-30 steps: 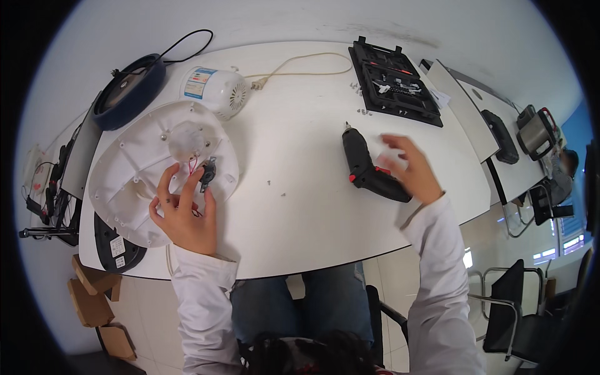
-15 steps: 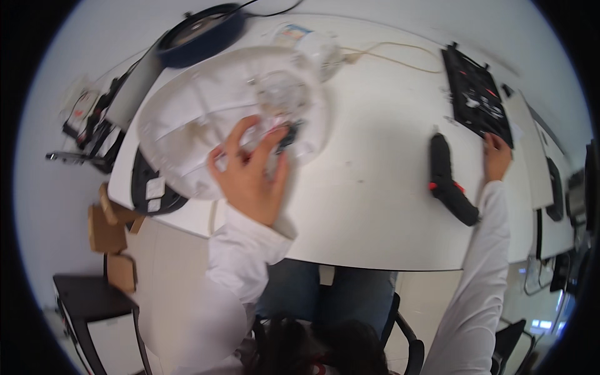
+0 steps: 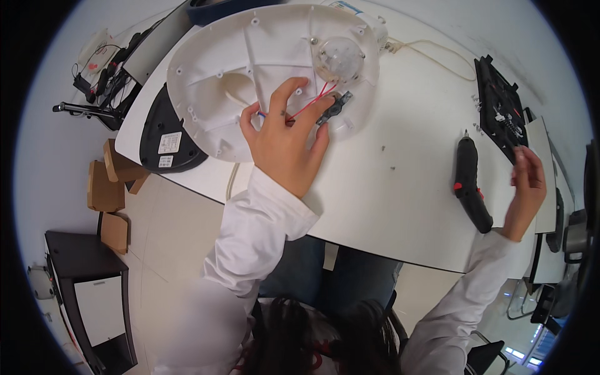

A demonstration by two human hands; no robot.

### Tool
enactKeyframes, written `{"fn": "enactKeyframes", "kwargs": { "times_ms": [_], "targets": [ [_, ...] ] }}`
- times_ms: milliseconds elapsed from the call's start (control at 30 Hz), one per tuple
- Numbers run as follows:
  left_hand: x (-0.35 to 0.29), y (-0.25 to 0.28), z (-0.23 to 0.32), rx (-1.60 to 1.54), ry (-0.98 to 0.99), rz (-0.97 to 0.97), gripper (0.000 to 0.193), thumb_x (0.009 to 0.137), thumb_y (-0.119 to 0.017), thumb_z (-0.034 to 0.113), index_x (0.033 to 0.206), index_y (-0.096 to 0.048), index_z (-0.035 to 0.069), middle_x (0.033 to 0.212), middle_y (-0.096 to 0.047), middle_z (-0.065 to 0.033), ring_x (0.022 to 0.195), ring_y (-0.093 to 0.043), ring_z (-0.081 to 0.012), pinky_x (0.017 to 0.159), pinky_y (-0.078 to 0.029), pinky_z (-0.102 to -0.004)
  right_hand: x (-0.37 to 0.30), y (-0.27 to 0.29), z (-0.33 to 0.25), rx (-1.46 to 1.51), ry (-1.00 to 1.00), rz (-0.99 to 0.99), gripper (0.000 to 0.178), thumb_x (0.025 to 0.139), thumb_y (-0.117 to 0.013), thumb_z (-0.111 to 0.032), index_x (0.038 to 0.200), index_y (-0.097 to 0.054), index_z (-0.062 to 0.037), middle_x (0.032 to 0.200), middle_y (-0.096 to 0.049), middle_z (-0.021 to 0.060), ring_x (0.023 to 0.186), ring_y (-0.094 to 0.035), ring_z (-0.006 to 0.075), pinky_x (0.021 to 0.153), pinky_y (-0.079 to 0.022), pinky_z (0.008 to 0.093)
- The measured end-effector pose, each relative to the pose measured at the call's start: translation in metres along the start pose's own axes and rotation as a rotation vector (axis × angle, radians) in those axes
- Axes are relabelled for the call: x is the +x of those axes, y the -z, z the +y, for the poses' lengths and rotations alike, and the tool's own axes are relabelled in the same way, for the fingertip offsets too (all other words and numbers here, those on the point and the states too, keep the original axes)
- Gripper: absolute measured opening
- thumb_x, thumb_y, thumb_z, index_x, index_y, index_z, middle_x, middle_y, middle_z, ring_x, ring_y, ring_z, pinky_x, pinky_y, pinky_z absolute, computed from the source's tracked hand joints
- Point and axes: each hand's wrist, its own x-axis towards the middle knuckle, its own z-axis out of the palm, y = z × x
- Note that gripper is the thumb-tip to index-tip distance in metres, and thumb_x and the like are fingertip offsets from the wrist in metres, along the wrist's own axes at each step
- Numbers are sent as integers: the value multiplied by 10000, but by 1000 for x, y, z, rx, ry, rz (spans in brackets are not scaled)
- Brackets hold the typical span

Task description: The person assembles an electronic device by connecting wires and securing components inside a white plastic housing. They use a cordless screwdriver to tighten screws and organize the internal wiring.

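Observation:
A white plastic shell [image 3: 281, 47] lies hollow side up at the left of the table. My left hand [image 3: 287, 134] reaches over it, thumb and index finger closed on a small dark part with a crossbar [image 3: 335, 107]. Red wires [image 3: 311, 105] run beside these fingers, and a round clear-covered unit [image 3: 341, 59] sits in the shell beyond. On the right, my right hand [image 3: 528, 181] is at the near corner of a black tool case [image 3: 500, 94], fingertips pressed together; what they hold, if anything, is hidden. A black cordless screwdriver [image 3: 467, 172] lies left of that hand.
Loose screws [image 3: 477, 127] lie beside the case, and two more small pieces near mid-table. A black base with white labels [image 3: 169, 144] is partly under the shell. A pale cord [image 3: 431, 45] curls at the back. Cardboard boxes [image 3: 106, 187] stand off the table's left edge.
The whole view has shifted, with the table objects now higher and further right. My left hand stays at the dark part, and my right hand stays by the case corner, its fingers turned upward.

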Motion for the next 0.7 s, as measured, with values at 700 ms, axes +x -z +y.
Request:
{"fn": "enactKeyframes", "kwargs": {
  "times_ms": [700],
  "targets": [
    [-2,-5,-5,-48,-8,74,426,722,-734,58,1102,-698,248,1319,-530,19,819,-640,-167,1028,-300,-525,-107,-215,-77,243,-194,-618,121,846,-759,-116,928,-742,-29,830,-729,18,592,-608,94,499,-497,235]
  ]
}}
